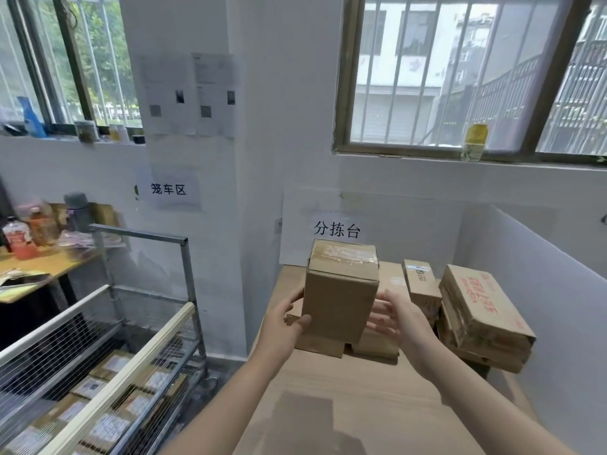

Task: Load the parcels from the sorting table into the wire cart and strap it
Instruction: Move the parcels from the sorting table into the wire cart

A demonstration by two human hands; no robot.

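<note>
Both forearms came in from the bottom edge, over the bare front of the sorting table [361,389]. Wire cart [189,277] was at lower left, just beside the table's left edge, with labelled parcels [108,428] lying flat inside, seen through the mesh.

Hands were apart, one on each side of the tall parcel [340,300] at frame centre.
- Left hand [282,326]: gripped the parcel's lower left edge, thumb on the front face, fingers wrapped round the left side.
- Right hand [404,320]: fingers spread and straight, just beside the parcel's right side. Motion blur, so I couldn't tell whether it touched.

The tall parcel stood upright with its taped top up, over a layer of flat cartons [317,346] on the table. Couldn't tell if it rested on them or was lifted.

Right of it was a narrow box [421,280], then a tilted stack of red-printed cartons [476,303] at the table's right edge.

On the wall behind were a white sign [336,228] above the parcel and a second sign [168,189] on the pillar, over the cart. Printed sheets [190,93] were taped higher on the pillar.

Far left was a desk [42,274] with bottles [18,238]. A barred window [460,77] was at upper right, with a yellow bottle [474,139] on its sill.
</note>
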